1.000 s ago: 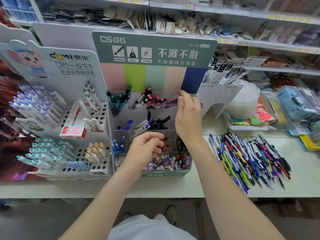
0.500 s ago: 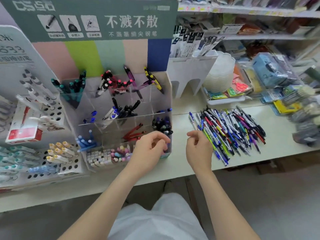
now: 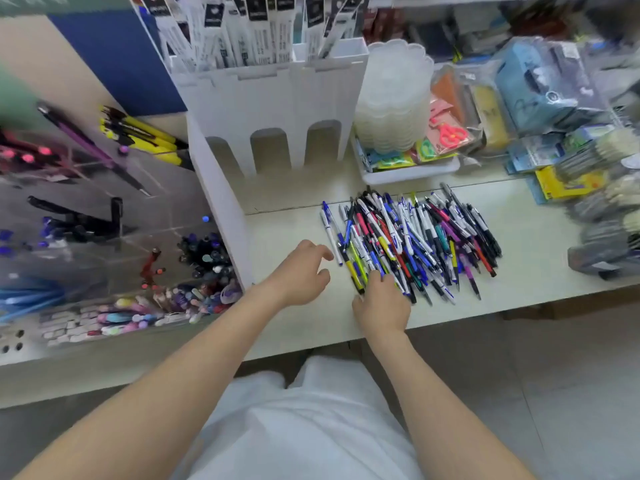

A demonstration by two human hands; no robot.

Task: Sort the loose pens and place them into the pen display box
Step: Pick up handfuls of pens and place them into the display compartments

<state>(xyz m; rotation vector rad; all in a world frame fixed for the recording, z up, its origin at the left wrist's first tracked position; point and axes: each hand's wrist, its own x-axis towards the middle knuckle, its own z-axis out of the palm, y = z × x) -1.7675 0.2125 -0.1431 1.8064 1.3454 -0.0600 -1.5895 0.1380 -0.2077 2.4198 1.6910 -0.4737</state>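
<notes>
Both hands had left the front of the pen display box (image 3: 173,209) and swung right to the heap of loose pens (image 3: 415,237). I judged that one drop was done and the next pick was starting. At the left end of the worktop (image 3: 287,230), the clear box held its sorted lots. Pink-capped pens (image 3: 20,155) and yellow pens (image 3: 145,136) stood in the back cells, with black pens (image 3: 76,220) in the middle. A dark-capped bundle (image 3: 204,251) and a few red pens (image 3: 150,265) sat nearer the front, and pastel pieces (image 3: 131,317) ran along the front row. Beside the box, a white card stand (image 3: 273,109) held packaged pens (image 3: 242,29). The left hand (image 3: 299,273) hovered over bare worktop just left of the heap, fingers loosely spread and holding nothing. The right hand (image 3: 381,304) lay on the heap's near-left corner, fingertips down among the pens; whether they pinched one I could not tell. Behind the heap, toward the back edge, a white tray (image 3: 408,173) carried a stack of clear tubs (image 3: 391,98).
</notes>
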